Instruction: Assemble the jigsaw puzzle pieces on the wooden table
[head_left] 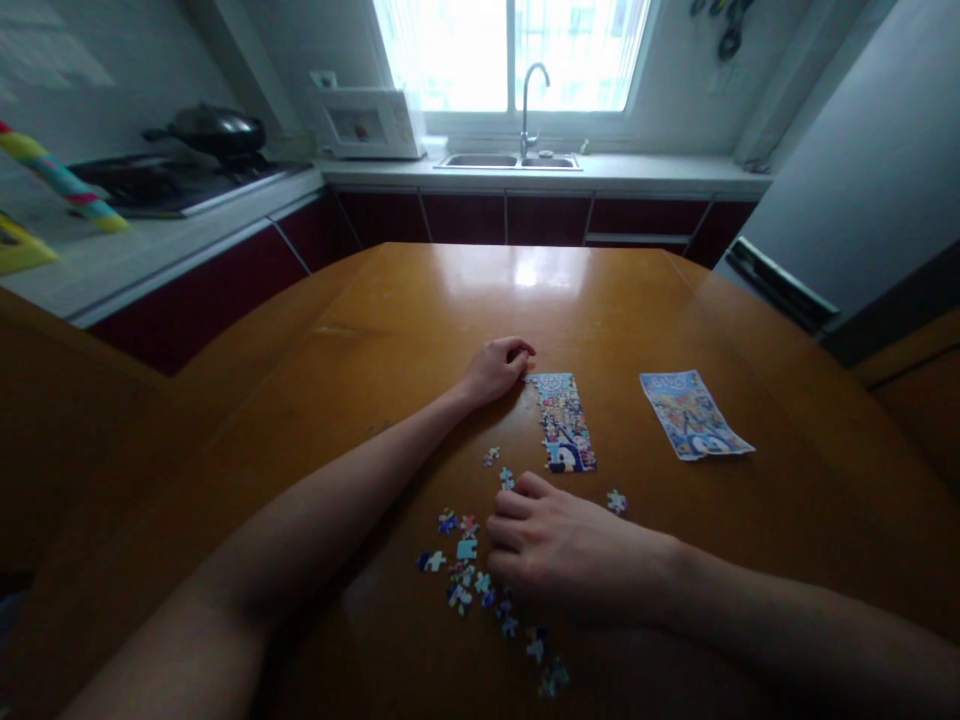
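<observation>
A partly assembled jigsaw puzzle [568, 425] lies on the table, its left side ragged with open joints. At its upper left corner rests my left hand [496, 370], fingers curled with the thumb close to the index finger; whatever may be between them is hidden. Loose puzzle pieces [466, 549] are scattered left of and below my right hand [551, 540]. That hand is low over the table, knuckles up and fingers bent closed, the fingertips out of sight. One piece [491, 457] lies between the two hands, and another piece [616, 501] sits just above my right wrist.
A creased picture sheet [694, 415] lies right of the puzzle on the wooden table [360, 340]. Beyond stand a counter with a sink [480, 160], a microwave [371, 123] and a stove with a pan [217, 130]. A fridge [862, 160] is at the right.
</observation>
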